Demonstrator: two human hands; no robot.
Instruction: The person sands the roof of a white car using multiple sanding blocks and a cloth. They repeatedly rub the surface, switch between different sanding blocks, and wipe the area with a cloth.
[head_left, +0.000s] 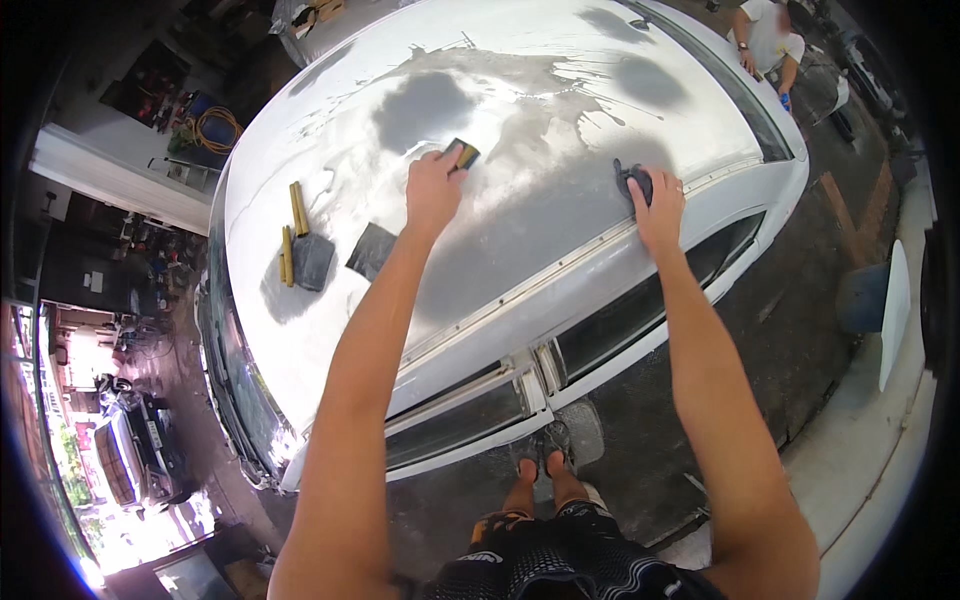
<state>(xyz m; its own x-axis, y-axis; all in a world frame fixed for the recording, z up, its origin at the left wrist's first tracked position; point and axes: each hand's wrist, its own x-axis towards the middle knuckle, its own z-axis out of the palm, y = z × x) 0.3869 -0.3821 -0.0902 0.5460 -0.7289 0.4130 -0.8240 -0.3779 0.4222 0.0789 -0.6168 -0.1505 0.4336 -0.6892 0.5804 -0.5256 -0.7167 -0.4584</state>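
A white car roof point(262, 180) spreads out in front of me, with grey patches and wet, smeared streaks over it. My left hand point(434, 192) grips a dark sanding block point(464, 154) with a yellow side, held on the roof near its middle. Over by the roof's near right edge, my right hand point(658, 208) is closed round a black crumpled thing point(634, 180), whose kind I cannot make out. Left of my left forearm lie a dark square sheet point(372, 250), a second dark grey sheet point(314, 262) and two yellow strips point(298, 208).
Along the near side of the car run a trim rail and the side windows point(612, 335). Another person point(770, 40) stands at the far right end of the car. A dark bin point(863, 298) and a white panel point(895, 315) stand at right. Another vehicle point(135, 450) is parked at far left.
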